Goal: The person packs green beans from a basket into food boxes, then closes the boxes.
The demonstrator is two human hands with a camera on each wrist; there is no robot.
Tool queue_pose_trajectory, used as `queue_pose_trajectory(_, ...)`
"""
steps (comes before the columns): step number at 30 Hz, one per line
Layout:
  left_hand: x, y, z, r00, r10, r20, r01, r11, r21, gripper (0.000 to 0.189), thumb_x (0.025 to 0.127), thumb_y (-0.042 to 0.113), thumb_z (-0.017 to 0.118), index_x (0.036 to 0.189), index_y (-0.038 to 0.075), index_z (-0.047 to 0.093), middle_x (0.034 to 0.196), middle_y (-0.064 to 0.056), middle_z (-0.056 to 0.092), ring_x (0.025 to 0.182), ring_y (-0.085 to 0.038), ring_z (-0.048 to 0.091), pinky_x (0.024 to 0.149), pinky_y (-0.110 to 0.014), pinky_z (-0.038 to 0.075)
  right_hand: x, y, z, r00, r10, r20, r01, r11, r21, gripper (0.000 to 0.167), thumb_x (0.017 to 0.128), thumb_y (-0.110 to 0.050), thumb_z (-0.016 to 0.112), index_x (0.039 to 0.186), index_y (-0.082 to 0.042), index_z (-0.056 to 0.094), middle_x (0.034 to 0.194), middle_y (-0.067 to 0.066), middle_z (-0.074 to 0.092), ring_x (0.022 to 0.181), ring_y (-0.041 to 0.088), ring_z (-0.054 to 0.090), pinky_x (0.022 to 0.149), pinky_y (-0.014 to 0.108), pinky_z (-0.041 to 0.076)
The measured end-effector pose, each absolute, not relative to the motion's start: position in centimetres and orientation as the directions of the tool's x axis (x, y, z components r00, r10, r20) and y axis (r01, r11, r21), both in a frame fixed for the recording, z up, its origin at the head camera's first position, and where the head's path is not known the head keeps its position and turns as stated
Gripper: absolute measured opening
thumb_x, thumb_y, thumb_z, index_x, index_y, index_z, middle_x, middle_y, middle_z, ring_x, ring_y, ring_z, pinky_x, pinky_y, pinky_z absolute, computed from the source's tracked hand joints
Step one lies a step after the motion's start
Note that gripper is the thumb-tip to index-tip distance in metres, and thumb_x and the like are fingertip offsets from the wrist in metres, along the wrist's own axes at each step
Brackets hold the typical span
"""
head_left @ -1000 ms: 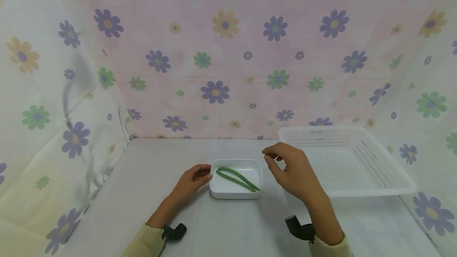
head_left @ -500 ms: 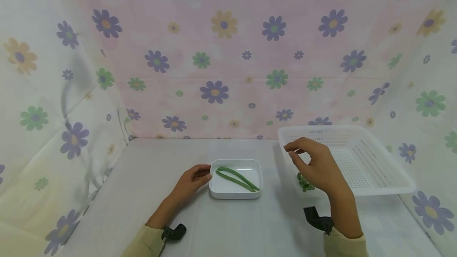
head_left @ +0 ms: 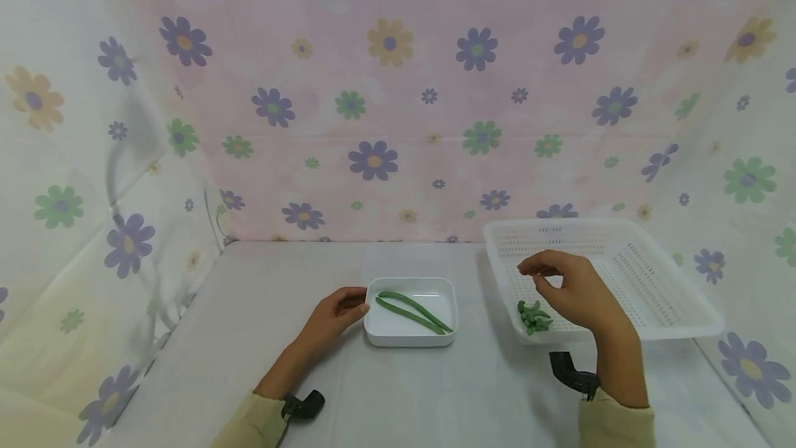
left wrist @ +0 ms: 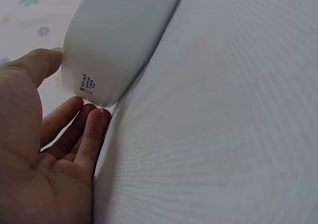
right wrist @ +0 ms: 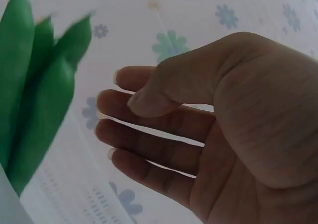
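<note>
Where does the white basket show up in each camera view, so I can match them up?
Head: right side, partly behind the right hand; white basket.
Left wrist: not in it.
Right wrist: lower left, only partly shown, by the green beans.
Shared landmark: flowered cloth, visible in all three.

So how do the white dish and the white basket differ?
The dish is small; the basket much larger. The dish has solid walls; the basket's are perforated. The dish holds two long green beans; the basket holds a pile of short green pods in its near left corner. Both are white and open-topped.
</note>
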State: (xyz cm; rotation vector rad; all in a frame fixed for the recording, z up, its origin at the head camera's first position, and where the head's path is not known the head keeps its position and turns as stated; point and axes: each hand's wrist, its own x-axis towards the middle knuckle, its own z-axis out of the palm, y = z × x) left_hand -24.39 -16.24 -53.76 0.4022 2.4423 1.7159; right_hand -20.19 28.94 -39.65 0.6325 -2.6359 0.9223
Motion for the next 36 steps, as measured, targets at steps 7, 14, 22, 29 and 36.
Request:
queue_pose_trajectory(7, -24.4, -16.3, -53.8, -0.956, 0.291, 0.045, 0.141, 0.317, 0.938, 0.049, 0.103, 0.038, 0.073, 0.145, 0.015, 0.062, 0.14, -0.005, 0.067, 0.129, -0.022, 0.064, 0.105, -0.024, 0.05, -20.5, 30.4, -40.5, -0.915, -0.332, 0.228, -0.402, 0.711, -0.577, 0.024, 0.099, 0.005, 0.064, 0.111, -0.012, 0.076, 0.111, 0.003, 0.076, 0.104, 0.027, 0.073, 0.09, 0.046, 0.06)
queue_pose_trajectory(14, -24.3, -16.3, -53.8, -0.955, 0.293, 0.052, 0.149, 0.319, 0.936, 0.05, 0.103, 0.038, 0.073, 0.145, 0.015, 0.062, 0.14, -0.005, 0.067, 0.13, -0.022, 0.064, 0.106, -0.025, 0.05, -21.3, 31.0, -41.7, -0.93, -0.361, 0.062, -0.317, 0.708, -0.632, 0.02, 0.1, 0.0, 0.067, 0.111, -0.013, 0.076, 0.114, 0.004, 0.074, 0.108, 0.027, 0.071, 0.093, 0.048, 0.058)
queue_pose_trajectory(22, -24.5, -16.3, -53.8, -0.956, 0.289, 0.052, 0.147, 0.316, 0.937, 0.049, 0.103, 0.038, 0.073, 0.145, 0.015, 0.062, 0.14, -0.005, 0.067, 0.13, -0.022, 0.063, 0.107, -0.024, 0.05, -21.9, 31.1, -42.9, -0.907, -0.415, -0.075, -0.266, 0.701, -0.662, 0.024, 0.096, 0.002, 0.067, 0.109, -0.015, 0.076, 0.112, 0.0, 0.075, 0.113, 0.029, 0.071, 0.101, 0.06, 0.053)
queue_pose_trajectory(29, -24.4, -16.3, -53.9, -0.955, 0.29, 0.056, 0.148, 0.306, 0.94, 0.049, 0.103, 0.037, 0.073, 0.145, 0.014, 0.062, 0.14, -0.005, 0.067, 0.129, -0.022, 0.064, 0.106, -0.024, 0.051, -22.1, 31.1, -43.5, -0.895, -0.426, -0.13, -0.233, 0.697, -0.678, 0.029, 0.094, 0.005, 0.065, 0.116, -0.011, 0.076, 0.115, 0.004, 0.075, 0.115, 0.032, 0.07, 0.102, 0.063, 0.051)
queue_pose_trajectory(36, -24.4, -16.2, -53.7, -0.951, 0.301, 0.077, 0.173, 0.308, 0.936, 0.048, 0.104, 0.033, 0.073, 0.145, 0.011, 0.061, 0.141, -0.007, 0.067, 0.129, -0.023, 0.064, 0.106, -0.026, 0.051, -22.3, 30.9, -43.7, -0.893, -0.426, -0.145, -0.227, 0.705, -0.672, 0.035, 0.087, 0.01, 0.062, 0.111, -0.011, 0.077, 0.112, 0.002, 0.075, 0.112, 0.028, 0.067, 0.098, 0.057, 0.052)
